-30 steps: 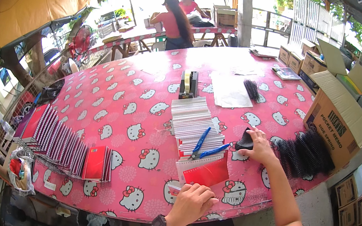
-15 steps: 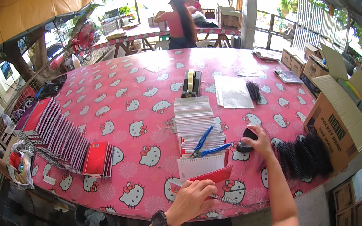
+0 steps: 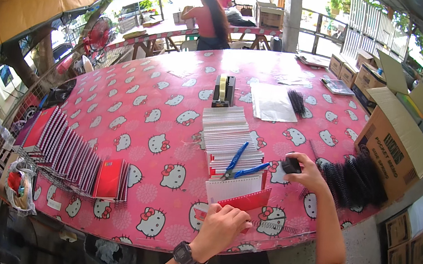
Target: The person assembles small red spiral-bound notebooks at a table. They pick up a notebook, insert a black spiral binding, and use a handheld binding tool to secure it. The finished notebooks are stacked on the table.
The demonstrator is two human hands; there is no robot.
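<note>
My left hand (image 3: 221,226) is closed on the lower edge of a small red-covered notebook (image 3: 245,199) at the table's near side. A thin spiral wire (image 3: 276,227) sticks out to the right from beside its fingers. My right hand (image 3: 307,172) grips a black rounded object (image 3: 291,165), whose kind I cannot make out, over the table right of the notebooks. Just beyond the red cover, blue-handled pliers (image 3: 242,165) lie across a long row of white-paged notebooks (image 3: 228,129). A heap of black spiral coils (image 3: 356,181) lies right of my right hand.
Finished-looking red spiral notebooks (image 3: 69,156) stand in a row at left. A tape dispenser (image 3: 224,91) and white sheets (image 3: 274,102) sit farther back. An open cardboard box (image 3: 395,142) stands at right. A person (image 3: 212,21) works at another table behind.
My right hand has tilted the black object and turned it a little. The fingers of my left hand have drawn together on the notebook's edge. The view has shifted slightly.
</note>
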